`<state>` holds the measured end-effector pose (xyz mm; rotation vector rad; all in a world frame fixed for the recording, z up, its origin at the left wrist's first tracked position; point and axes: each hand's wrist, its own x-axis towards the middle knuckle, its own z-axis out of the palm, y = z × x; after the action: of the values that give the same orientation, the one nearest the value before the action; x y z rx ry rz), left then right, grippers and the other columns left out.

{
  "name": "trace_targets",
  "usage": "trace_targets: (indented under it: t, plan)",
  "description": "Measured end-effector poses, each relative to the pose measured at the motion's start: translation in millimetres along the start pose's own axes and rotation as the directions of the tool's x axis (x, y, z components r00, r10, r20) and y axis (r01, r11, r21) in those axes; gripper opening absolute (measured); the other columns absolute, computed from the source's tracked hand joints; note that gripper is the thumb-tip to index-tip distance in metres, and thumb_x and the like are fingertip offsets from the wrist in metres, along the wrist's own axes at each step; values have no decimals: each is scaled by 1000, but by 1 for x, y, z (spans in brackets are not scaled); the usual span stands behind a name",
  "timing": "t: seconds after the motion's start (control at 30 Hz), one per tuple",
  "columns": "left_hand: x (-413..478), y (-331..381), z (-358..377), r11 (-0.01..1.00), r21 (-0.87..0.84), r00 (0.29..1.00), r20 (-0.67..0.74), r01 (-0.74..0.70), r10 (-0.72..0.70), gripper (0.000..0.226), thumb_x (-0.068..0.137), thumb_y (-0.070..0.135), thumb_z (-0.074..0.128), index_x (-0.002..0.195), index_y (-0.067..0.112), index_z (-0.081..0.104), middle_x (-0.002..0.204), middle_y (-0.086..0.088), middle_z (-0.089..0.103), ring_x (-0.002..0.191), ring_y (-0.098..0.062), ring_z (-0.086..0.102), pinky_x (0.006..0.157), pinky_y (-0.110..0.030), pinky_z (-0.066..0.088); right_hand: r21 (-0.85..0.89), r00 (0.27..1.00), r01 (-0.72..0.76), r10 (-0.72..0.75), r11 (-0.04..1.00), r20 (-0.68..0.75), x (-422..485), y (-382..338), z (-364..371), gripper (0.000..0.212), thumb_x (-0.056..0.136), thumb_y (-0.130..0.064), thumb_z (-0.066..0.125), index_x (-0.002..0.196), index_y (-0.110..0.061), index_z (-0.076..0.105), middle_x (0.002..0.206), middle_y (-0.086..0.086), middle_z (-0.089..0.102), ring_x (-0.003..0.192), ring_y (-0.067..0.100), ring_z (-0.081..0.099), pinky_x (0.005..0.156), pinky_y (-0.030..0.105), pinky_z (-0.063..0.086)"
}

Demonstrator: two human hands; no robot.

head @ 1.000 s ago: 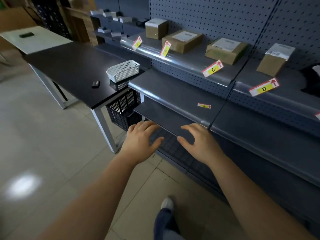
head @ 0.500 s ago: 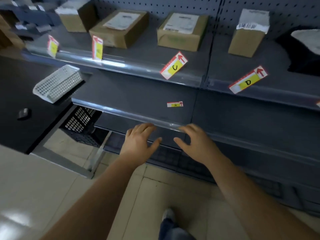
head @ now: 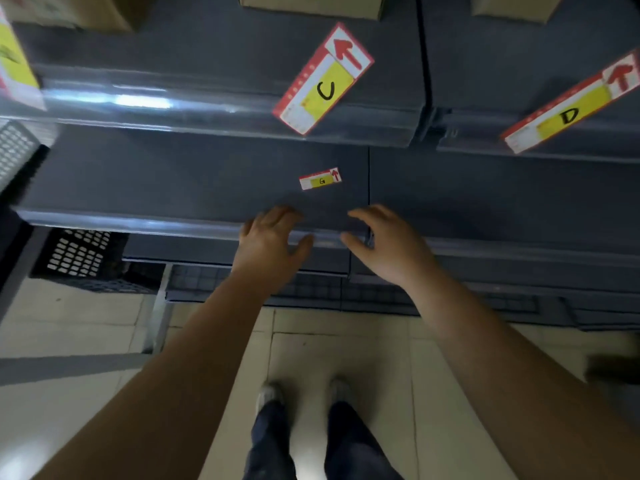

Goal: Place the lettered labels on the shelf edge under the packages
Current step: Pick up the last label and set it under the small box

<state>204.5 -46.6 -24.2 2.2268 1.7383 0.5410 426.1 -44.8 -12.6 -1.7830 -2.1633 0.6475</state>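
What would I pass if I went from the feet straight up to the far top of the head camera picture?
Shoes → left hand and right hand, side by side at the shelf edge → small G label → big C label → cardboard package.

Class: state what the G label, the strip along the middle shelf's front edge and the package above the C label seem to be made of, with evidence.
G label: probably printed paper or thin card, matte; it lies flat with an inked letter.
Edge strip: likely clear glossy plastic; it shows bright streaked highlights.
Package: brown cardboard, dull; flat tan face.
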Motion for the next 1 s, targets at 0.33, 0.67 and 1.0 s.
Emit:
trace_targets:
  t: [0.33,0.67,1.0]
  plan:
    - [44,-49,23,1000,-9,998,55,-17,18,37,86,43,49,114,23,60,124,-2,56,116,-28,48,95,-45,33,-10,995,-94,94,996,-42,38,6,34,47,94,-48,50,134,-23,50,129,2,52,115,20,53,89,36,47]
    - [64,-60,38,1000,10,998,61,-1,0,40,88,40,53,124,21,55,128,-5,55,119,-30,46,97,-46,31,-38,995,-98,97,994,-28,81,15,48,47,95,-44,49,135,-20,48,131,5,49,117,22,50,96,41,45]
    - [70,-69,46,999,18,999,40,-26,25,42,89,43,51,124,20,55,127,-3,55,118,-28,47,95,-45,33,-365,992,-126,107,922,-72,126,21,68,57,92,-56,43,141,-27,40,128,7,43,119,31,40,97,43,31]
